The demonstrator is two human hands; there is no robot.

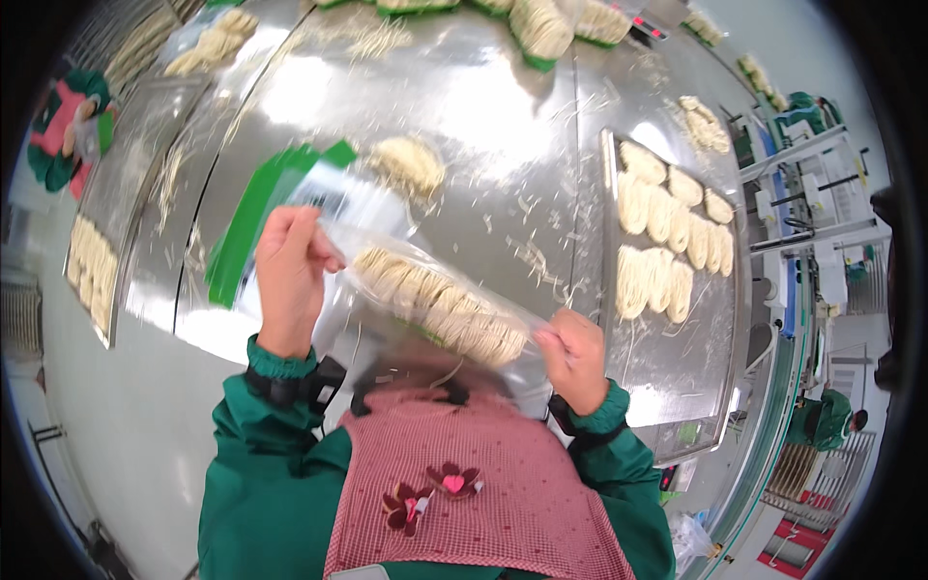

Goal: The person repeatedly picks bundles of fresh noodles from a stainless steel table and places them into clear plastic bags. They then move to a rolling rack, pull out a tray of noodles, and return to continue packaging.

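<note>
Between my two hands hangs a clear plastic bag (435, 254) with several bundles of pale noodles (442, 304) lined up in a row inside. My left hand (293, 272) pinches one upper corner of the bag; my right hand (576, 355) grips the opposite corner. The bag is held over the near edge of a steel table (493, 225), in front of my apron. Beyond my left hand lies a stack of flat plastic bags with green ends (264, 217). One loose noodle bundle (409, 167) rests on the steel past the held bag.
A metal tray (674, 377) with several noodle bundles (652, 210) stands at the right. Filled bags (540, 32) line the far side near a scale with a red display (649, 27). Noodle scraps (536, 261) litter the table. A co-worker (65, 134) is at the far left.
</note>
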